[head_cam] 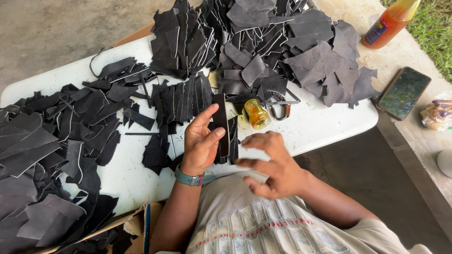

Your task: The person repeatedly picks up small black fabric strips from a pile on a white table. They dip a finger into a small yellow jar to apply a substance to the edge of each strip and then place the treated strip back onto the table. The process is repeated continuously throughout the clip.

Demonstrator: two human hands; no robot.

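My left hand (201, 141) holds a long narrow black leather strip (220, 117) upright between thumb and fingers, over the white table (325, 124). A teal watch band sits on that wrist. My right hand (268, 162) hovers just to the right, fingers spread and slightly blurred, holding nothing. A row of similar black strips (181, 101) lies fanned out just beyond my left hand. A small open jar of yellow glue (257, 114) stands beside the strip.
Heaps of black leather offcuts (263, 42) cover the table's far side and left (47, 141). A metal clip tool (281, 110) lies by the jar. On the concrete ledge at right are an orange bottle (391, 21), a phone (403, 92) and a snack packet (438, 115). A cardboard box (136, 226) sits below.
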